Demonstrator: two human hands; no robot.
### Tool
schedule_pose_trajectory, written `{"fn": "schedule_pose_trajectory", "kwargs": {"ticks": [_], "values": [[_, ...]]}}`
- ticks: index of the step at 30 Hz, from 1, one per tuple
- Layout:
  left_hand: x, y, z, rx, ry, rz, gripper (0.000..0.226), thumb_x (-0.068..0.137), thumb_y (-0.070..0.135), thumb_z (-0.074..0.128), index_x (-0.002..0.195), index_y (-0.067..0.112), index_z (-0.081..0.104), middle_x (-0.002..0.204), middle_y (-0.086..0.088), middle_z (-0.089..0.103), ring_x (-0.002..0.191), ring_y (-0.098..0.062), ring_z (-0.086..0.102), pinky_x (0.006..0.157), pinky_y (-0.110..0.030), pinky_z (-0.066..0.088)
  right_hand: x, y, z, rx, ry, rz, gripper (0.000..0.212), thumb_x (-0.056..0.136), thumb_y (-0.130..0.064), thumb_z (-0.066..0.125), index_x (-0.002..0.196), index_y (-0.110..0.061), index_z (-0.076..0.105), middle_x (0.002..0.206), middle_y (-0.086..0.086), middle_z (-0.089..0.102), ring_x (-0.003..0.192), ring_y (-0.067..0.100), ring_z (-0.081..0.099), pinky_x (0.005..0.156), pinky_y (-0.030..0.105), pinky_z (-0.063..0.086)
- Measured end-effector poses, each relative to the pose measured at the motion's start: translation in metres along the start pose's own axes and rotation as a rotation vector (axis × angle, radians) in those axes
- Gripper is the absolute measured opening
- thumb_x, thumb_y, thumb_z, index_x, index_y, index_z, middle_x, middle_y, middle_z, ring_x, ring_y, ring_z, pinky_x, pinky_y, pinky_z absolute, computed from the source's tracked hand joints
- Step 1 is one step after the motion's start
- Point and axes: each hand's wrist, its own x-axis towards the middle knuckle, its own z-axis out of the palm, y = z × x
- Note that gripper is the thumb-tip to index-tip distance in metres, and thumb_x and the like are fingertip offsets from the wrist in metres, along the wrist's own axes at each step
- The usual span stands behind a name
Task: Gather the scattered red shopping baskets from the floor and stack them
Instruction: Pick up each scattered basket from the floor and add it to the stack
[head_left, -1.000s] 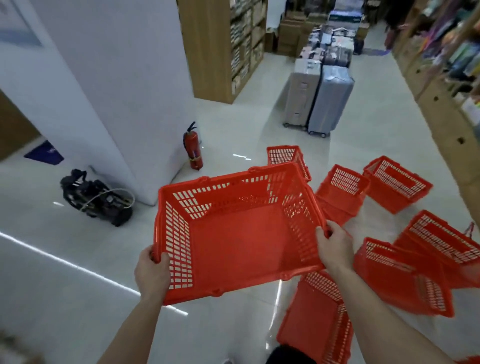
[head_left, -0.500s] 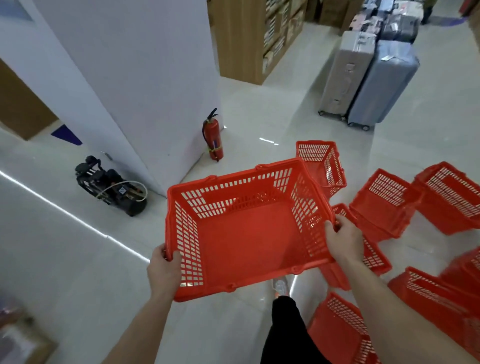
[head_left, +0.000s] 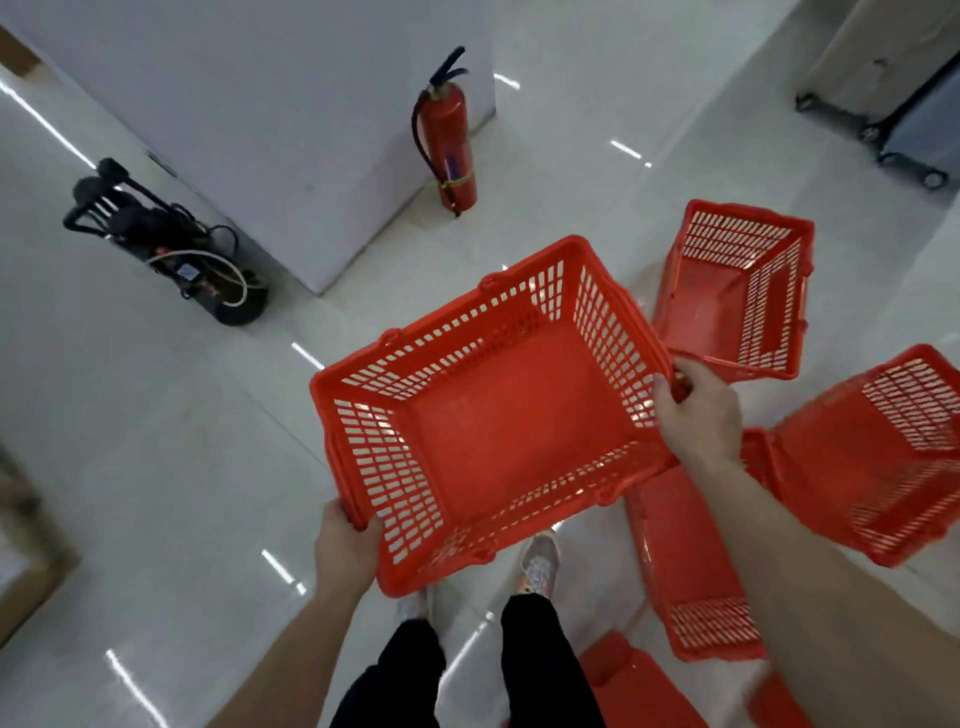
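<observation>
Glossy white floor (head_left: 156, 467) by a white pillar (head_left: 270, 104). In the middle, a red basket (head_left: 509, 415) is held above the floor. The left grip (head_left: 345, 545) curls round its near-left rim and the right grip (head_left: 696, 415) clasps its right rim. A second basket (head_left: 711, 312) sits on the floor just to the right.

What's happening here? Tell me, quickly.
A person holds an empty red basket above the floor, opening upward. The left grip holds its near-left corner, and the right grip holds its right rim. More baskets lie scattered on the floor to the right: a far basket beyond the right grip, a tipped basket at the edge, and a near basket partly hidden under the right arm. No stack is in view.
</observation>
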Motion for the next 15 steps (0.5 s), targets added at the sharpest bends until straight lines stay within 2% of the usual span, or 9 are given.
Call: {"fn": "schedule_pose_trajectory", "kwargs": {"ticks": [4, 9, 12, 15], "values": [[0.043, -0.013, 0.063, -0.025, 0.007, -0.062, 0.046, 0.088, 0.024, 0.070, 0.127, 0.009, 0.052, 0.110, -0.007, 0.068, 0.093, -0.026, 0.066, 0.082, -0.041, 0.053, 0.043, 0.040, 0.069, -0.010, -0.066, 0.010, 0.028, 0.087, -0.037, 0.062, 0.104, -0.016, 0.071, 0.092, 0.010, 0.073, 0.087, 0.034, 0.067, 0.076, 0.039, 0.050], [0.085, -0.043, 0.125, -0.033, -0.052, -0.099, 0.045, 0.087, 0.024, 0.071, 0.127, 0.014, 0.054, 0.107, 0.001, 0.071, 0.091, -0.017, 0.068, 0.079, -0.038, 0.053, 0.073, 0.087, 0.141, -0.019, -0.124, -0.018, 0.021, 0.088, -0.030, 0.065, 0.101, -0.015, 0.070, 0.086, 0.008, 0.071, 0.082, 0.032, 0.066, 0.075, 0.028, 0.038], [0.096, -0.067, 0.151, -0.048, -0.078, -0.152, 0.042, 0.087, 0.017, 0.071, 0.125, 0.013, 0.055, 0.105, 0.000, 0.072, 0.092, -0.020, 0.070, 0.082, -0.042, 0.056, 0.082, 0.102, 0.176, -0.028, -0.193, -0.031, 0.026, 0.089, -0.028, 0.065, 0.110, -0.013, 0.069, 0.097, 0.010, 0.071, 0.091, 0.031, 0.066, 0.078, 0.036, 0.048], [0.101, -0.081, 0.171, -0.070, -0.105, -0.198, 0.048, 0.087, 0.015, 0.073, 0.128, 0.020, 0.049, 0.107, 0.002, 0.069, 0.093, -0.016, 0.069, 0.076, -0.031, 0.053, 0.090, 0.116, 0.206, -0.112, -0.273, -0.027, 0.032, 0.089, -0.031, 0.062, 0.118, -0.018, 0.066, 0.104, 0.010, 0.070, 0.098, 0.031, 0.064, 0.082, 0.041, 0.052]]}}
